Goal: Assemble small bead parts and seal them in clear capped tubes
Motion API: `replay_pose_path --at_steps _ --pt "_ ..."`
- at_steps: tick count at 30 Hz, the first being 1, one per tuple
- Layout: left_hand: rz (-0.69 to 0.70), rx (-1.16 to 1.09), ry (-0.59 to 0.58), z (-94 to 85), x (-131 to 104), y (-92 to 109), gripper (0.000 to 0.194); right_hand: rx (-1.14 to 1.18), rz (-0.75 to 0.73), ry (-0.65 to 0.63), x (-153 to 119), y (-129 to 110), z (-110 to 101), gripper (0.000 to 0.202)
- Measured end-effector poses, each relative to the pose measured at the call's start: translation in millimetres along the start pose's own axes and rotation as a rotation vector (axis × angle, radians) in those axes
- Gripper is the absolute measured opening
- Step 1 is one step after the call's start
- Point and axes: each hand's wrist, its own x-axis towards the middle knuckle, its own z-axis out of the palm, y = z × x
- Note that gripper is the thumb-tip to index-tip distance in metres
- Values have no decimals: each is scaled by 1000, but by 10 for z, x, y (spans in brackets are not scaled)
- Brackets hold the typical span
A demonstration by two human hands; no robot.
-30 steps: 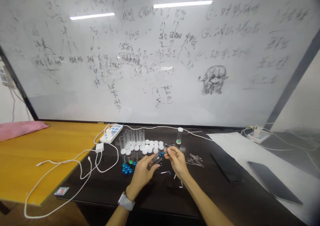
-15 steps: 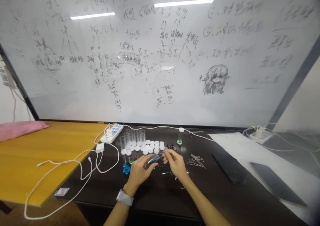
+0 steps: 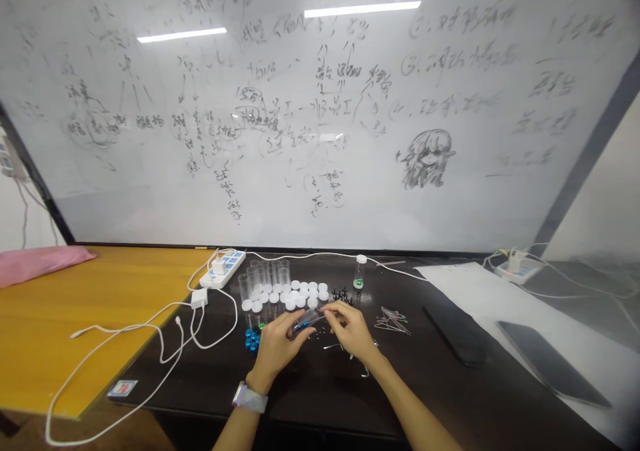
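Observation:
My left hand (image 3: 278, 346) is closed around a clear tube (image 3: 311, 315), tilted with its mouth toward my right hand. A small blue piece (image 3: 301, 326) shows inside the tube. At the mouth, my right hand (image 3: 353, 334) pinches a thin wire-like piece (image 3: 321, 318); most of it is hidden by the fingers. Left of my left hand lie several shiny blue pieces (image 3: 252, 340) and a green one (image 3: 263, 326). Below the hands' fingertips are tiny bits and a thin bent metal tool (image 3: 332, 346). Several long thin metal pins (image 3: 393, 320) lie right of my right hand.
Behind the hands stand several clear tubes (image 3: 270, 274), with white caps (image 3: 300, 296) and small black pieces (image 3: 342, 295) alongside. A capped vial (image 3: 360, 272) holds something green. White cables (image 3: 165, 341) and a power strip (image 3: 223, 269) lie left; a black phone-like slab (image 3: 455, 334) lies right.
The fingers of my right hand have shifted slightly at the tube's mouth, and the thin piece is angled differently. My left hand keeps its hold on the tube. The view has moved slightly.

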Motion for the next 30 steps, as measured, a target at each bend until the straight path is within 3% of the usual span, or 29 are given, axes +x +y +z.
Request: replay_pose_path --at_steps 4,10,15,17,21,27,30 --pt "16 9 6 0 -15 -2 34 -105 -24 -14 -4 -24 -47 28" --pt "91 49 -49 18 -46 -31 34 -142 -138 -144 -23 -69 -8 29" --pt "93 78 34 40 -49 -85 32 -25 31 -70 -36 17 73 30" --pt "93 82 48 43 -46 -92 32 -20 36 -66 -38 24 83 31" --pt "93 96 26 47 -57 -84 34 -50 -61 -156 -36 -41 71 35" --pt "127 92 -89 49 -91 -23 37 44 -38 -309 -47 -110 51 56" --pt "129 77 -113 45 -85 -1 36 62 -54 -342 -53 -115 61 56"
